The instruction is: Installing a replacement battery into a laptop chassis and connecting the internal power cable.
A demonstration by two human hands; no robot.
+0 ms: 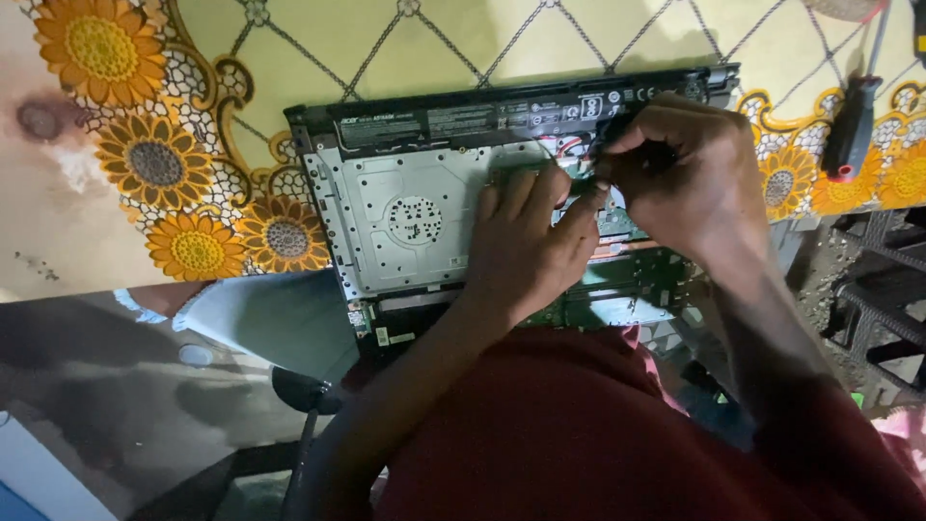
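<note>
While the left hand (526, 246) lies flat on the opened laptop (415, 207), the right hand (675, 178) pinches a small connector (600, 145); a gentle pull looks needed.

Setting reads as a home corner used for informal electronics repair: surface (318, 48) covered with a yellow sunflower-print household cloth, an opened laptop (424, 193) lying on it with battery and circuit board exposed, a red-and-black screwdriver (853, 125) alongside, bare dusty floor (116, 386) below.
</note>
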